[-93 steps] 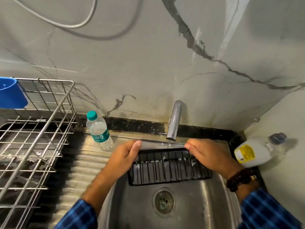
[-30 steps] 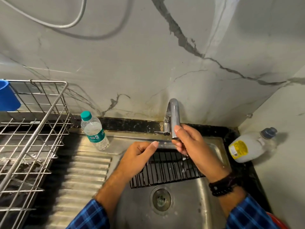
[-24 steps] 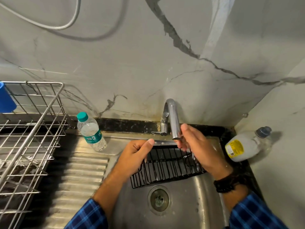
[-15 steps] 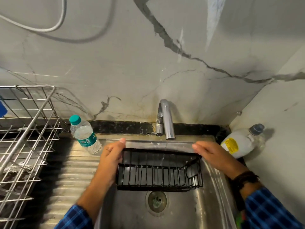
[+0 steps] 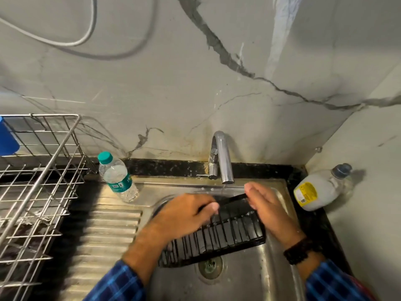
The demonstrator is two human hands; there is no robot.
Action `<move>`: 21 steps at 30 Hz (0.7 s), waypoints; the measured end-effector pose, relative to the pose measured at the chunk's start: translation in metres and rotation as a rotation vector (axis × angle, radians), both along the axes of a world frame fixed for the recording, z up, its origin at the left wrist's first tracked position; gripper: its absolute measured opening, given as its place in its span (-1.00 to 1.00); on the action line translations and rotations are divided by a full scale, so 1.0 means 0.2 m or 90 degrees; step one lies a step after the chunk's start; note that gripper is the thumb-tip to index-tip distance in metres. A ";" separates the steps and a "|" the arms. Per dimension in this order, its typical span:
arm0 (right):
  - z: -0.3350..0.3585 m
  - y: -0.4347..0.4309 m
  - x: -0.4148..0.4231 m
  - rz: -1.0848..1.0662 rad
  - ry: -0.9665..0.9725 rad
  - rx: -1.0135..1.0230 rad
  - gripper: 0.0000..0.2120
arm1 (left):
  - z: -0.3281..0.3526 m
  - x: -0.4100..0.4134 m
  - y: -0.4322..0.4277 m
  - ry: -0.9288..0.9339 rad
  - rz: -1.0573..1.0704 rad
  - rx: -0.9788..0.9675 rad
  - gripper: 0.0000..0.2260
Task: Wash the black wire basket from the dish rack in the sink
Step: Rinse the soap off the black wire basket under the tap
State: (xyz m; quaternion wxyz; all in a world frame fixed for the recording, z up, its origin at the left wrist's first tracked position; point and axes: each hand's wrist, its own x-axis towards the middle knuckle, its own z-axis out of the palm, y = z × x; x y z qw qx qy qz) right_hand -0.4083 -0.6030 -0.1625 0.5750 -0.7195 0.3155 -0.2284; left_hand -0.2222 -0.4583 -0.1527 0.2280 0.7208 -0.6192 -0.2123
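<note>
Wire basket [image 5: 227,234] in sink [image 5: 249,279], left hand [image 5: 184,216], right hand [image 5: 270,211], both grips holding it (blurred)

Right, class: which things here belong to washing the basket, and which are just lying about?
In use: black wire basket, steel sink, chrome tap, left hand, right hand.
Lying about: teal-capped clear bottle, white yellow-labelled jug, blue plastic container.

2 hands [image 5: 184,216] [image 5: 271,211], 1 black wire basket [image 5: 227,235], 1 sink [image 5: 249,279], 1 tap [image 5: 223,161], 2 bottles [image 5: 118,178] [image 5: 319,190], 1 dish rack [image 5: 43,181].
</note>
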 end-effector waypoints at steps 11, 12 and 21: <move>-0.06 -0.20 -0.04 0.062 0.171 -0.077 -0.70 | -0.04 -0.12 -0.07 0.412 0.201 -0.189 -0.59; -0.08 -0.21 -0.05 0.054 0.163 -0.026 -0.72 | -0.06 -0.14 -0.06 0.445 0.220 -0.197 -0.57; -0.13 -0.04 0.02 -0.096 -0.181 0.289 -0.57 | -0.11 -0.11 -0.07 0.643 0.444 -0.239 -0.43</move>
